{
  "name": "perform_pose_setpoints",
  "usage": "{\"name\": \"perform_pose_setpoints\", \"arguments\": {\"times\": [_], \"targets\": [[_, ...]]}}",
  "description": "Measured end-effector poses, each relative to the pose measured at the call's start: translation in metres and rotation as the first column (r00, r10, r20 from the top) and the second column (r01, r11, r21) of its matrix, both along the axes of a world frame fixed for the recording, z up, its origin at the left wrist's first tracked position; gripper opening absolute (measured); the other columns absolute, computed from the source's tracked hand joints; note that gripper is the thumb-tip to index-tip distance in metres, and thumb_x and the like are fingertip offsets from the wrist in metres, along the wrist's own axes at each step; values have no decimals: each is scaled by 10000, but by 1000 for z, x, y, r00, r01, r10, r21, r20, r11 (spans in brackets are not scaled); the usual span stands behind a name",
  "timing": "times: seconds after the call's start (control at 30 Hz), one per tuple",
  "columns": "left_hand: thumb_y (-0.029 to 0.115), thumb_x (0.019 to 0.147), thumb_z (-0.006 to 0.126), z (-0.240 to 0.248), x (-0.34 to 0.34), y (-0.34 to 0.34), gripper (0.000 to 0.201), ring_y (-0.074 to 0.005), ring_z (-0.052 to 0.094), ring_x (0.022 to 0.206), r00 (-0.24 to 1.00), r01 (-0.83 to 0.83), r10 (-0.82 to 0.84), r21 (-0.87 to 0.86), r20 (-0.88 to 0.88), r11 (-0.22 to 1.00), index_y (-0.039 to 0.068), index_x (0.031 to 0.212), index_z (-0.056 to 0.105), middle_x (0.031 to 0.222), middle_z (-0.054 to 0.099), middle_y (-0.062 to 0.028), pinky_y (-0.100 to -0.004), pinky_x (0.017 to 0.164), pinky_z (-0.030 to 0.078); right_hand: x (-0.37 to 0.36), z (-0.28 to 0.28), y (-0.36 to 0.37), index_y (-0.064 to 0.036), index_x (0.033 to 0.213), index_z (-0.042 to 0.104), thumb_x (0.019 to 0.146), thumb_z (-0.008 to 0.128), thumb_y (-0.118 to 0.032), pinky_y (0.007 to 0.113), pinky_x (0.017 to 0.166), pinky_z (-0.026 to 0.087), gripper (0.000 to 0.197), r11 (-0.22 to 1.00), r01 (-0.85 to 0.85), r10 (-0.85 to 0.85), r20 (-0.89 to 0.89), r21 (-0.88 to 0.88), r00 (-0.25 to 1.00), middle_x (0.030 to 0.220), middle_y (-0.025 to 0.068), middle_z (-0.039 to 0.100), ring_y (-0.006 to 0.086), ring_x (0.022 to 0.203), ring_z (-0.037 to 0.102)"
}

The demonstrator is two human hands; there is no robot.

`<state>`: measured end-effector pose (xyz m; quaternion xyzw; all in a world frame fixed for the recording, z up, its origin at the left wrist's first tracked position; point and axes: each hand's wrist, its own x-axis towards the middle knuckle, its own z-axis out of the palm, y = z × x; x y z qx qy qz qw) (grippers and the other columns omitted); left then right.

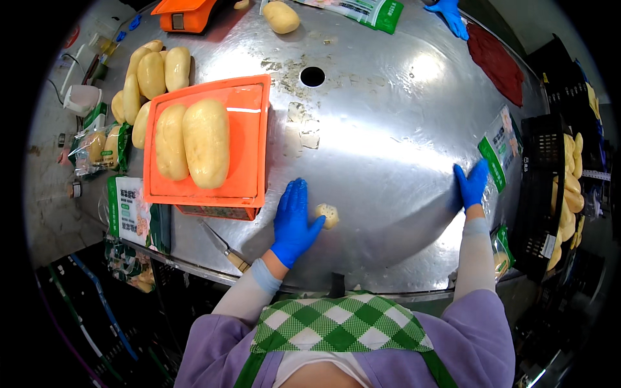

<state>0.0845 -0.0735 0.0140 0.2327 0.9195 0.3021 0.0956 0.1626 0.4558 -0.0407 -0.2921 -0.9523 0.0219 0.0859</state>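
Note:
My left hand (294, 223), in a blue glove, lies on the steel table with its fingers stretched out. Its thumb is beside a small cut end of lotus root (328, 216). To its left, two thick lotus root sections (206, 143) rest on an orange tray-like platform (248, 129), which sits on an orange base. My right hand (474, 182), gloved the same way, is at the right with thumb and fingers apart. Its fingertips meet or nearly meet the edge of a green-and-white plastic bag (501, 147); contact is hard to judge.
A knife (237, 260) lies near the front edge, left. More lotus roots (151, 74) are piled behind the platform. Printed bags (132, 210) lie left. A black crate (542, 187) of lotus roots stands right. A dark red cloth (495, 63) and a hole (312, 76) are farther back.

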Motion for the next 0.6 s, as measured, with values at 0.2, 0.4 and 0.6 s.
{"name": "perform_pose_setpoints", "arguments": {"times": [0.2,0.4,0.6], "targets": [[312,796,686,1,-2,-1,856,-391,295,1379,999,-12,11,3,38,1000,-25,1464,270,1493,313,-232,-448,1134,260,-127,1,-67,112,1427,263,766,638,-658,450,1162,185,1082,954,-299,299,-15,-11,954,1496,306,253,423,1403,233],[323,802,701,2,-1,0,822,-387,341,1362,999,-41,40,39,33,998,-27,1442,322,1467,360,-233,-440,1124,288,-228,22,-165,63,1466,207,749,617,-699,453,1158,190,1123,870,-477,478,-21,-122,878,1515,280,232,414,1411,219],[327,811,688,5,-1,0,805,-395,346,1356,1000,-23,23,10,10,1000,-40,1433,333,1458,372,-233,-444,1122,290,-287,10,-231,-84,1503,225,879,500,-596,504,1145,191,853,860,-507,511,71,-64,857,1547,187,227,384,1424,208]]}}
